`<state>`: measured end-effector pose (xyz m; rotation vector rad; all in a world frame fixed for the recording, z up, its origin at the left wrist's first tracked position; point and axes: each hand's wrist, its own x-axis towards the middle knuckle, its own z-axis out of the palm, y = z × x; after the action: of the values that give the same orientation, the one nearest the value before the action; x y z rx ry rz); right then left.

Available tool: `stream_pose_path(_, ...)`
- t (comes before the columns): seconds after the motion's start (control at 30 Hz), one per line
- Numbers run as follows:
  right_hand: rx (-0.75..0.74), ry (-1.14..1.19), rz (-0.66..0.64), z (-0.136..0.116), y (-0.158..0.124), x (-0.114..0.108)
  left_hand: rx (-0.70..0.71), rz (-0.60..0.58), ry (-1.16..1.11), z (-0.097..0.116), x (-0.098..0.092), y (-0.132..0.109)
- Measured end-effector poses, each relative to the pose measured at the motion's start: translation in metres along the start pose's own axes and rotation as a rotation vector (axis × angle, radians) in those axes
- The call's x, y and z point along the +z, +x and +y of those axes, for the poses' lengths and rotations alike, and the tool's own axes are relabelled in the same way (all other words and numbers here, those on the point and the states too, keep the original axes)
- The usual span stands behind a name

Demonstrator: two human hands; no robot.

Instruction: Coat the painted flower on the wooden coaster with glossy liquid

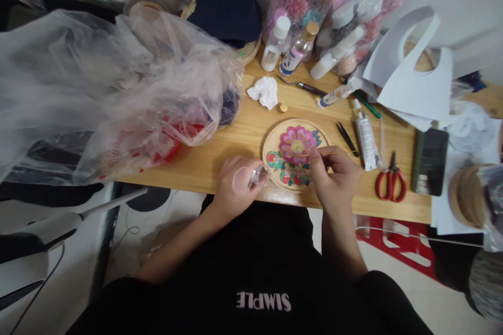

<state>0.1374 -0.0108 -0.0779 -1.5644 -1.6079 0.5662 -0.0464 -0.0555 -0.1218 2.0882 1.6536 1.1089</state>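
Observation:
A round wooden disc (275,136) painted with a pink flower and red and green motifs lies at the near edge of the wooden table (220,154). My left hand (236,184) is closed around a small clear container (257,175), held at the disc's left rim. My right hand (336,175) pinches a thin wooden stick (326,154), which lies level over the flower with its tip toward the left. Both forearms come up from my black top.
A big crumpled clear plastic bag (98,89) covers the table's left. Bottles (277,44), a white tissue wad (265,91), tweezers (346,138), a glue tube (365,136), red scissors (390,183), a dark phone (431,161) and white cut card (416,81) lie behind and right.

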Motion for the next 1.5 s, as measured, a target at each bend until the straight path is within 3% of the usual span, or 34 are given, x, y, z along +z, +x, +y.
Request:
stream_pose_path(1.0,0.025,-0.056,-0.005,-0.003,0.001,-0.003,-0.039,-0.044,-0.011,0.0,0.0,0.0)
stream_pose_path(1.2,0.038,0.077,0.007,-0.003,-0.006,-0.009,-0.019,-0.021,0.006,-0.001,0.0,0.0)
stream_pose_path(1.5,-0.115,0.039,-0.229,-0.023,-0.011,-0.002,-0.012,-0.027,-0.003,-0.001,-0.001,0.0)
